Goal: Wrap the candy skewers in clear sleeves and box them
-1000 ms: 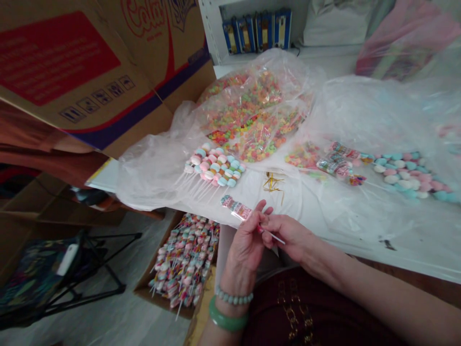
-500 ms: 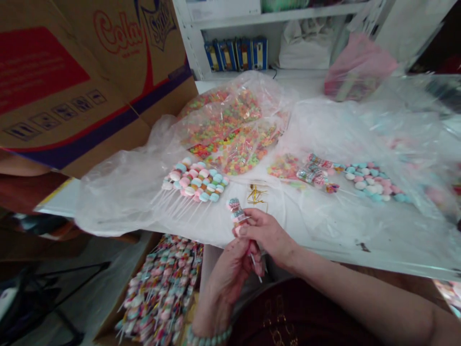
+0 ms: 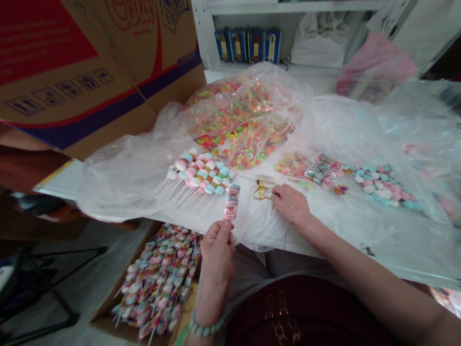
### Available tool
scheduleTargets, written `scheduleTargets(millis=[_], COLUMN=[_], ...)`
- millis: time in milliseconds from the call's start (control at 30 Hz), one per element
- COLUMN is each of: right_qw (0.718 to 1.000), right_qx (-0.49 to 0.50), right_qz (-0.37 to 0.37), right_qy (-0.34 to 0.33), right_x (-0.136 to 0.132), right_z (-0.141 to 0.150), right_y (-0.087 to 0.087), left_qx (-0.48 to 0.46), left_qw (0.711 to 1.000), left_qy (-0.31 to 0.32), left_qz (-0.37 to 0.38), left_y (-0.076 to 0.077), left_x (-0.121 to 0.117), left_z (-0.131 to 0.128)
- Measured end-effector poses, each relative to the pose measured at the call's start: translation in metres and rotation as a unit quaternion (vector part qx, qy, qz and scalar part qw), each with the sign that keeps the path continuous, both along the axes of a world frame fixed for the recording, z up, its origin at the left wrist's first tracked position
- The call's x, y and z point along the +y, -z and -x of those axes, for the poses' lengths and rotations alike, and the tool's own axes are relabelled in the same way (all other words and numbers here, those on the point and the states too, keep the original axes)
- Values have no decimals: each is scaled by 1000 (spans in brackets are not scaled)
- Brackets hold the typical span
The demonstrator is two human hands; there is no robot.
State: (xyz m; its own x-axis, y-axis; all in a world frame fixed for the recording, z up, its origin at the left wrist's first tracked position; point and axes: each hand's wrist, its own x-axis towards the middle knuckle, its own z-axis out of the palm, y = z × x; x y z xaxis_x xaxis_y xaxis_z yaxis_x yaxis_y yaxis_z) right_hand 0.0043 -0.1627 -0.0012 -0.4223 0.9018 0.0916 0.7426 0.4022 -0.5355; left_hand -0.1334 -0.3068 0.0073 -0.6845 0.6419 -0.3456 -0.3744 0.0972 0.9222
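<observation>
The left hand (image 3: pixel 217 250) grasps the wrapped marshmallow stick (image 3: pixel 231 204) by the counter (image 3: pixel 392 265) edge; a slack pinch could drop it. Overlapping gold ties (image 3: pixel 261 191) could snag at the right hand (image 3: pixel 292 205), its grasp unclear

Holds the wrapped marshmallow skewer (image 3: pixel 231 203) in the left hand (image 3: pixel 217 247) alone now, no longer between both. Has drawn the right hand (image 3: pixel 291 204) off the wrapper and brings it across to the gold twist ties (image 3: pixel 262 191), touching their near-right edge with bent fingertips. Points the skewer almost straight away from the body, instead of angling it leftward. Shows the wrapped marshmallows down to the lowest, partly covered by the right hand half a second ago.
</observation>
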Motion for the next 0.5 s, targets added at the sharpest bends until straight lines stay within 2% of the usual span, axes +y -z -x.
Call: scheduleTargets(millis=[100,233,367,433,500], right_qw=[998,999,997,996,995], right_qx=[-56,-18,70,79,37], right_qz=[-12,-25,-29,-32,-46], right_qy=[-29,-15,13,-24,-83], right_x=[-2,-5,-12,-23,-38], right_z=[2,-2,-10,-8,-1], right_y=[8,11,-3,-13,-20], left_qx=[-64,-109,-172,-204,-207], left_qw=[998,994,984,977,975], left_qy=[24,29,42,66,83], left_qz=[-4,-2,9,4,-24], left_y=[-8,-12,-11,-13,-15], left_x=[2,1,4,6,8], left_z=[-2,-2,-5,-9,-15])
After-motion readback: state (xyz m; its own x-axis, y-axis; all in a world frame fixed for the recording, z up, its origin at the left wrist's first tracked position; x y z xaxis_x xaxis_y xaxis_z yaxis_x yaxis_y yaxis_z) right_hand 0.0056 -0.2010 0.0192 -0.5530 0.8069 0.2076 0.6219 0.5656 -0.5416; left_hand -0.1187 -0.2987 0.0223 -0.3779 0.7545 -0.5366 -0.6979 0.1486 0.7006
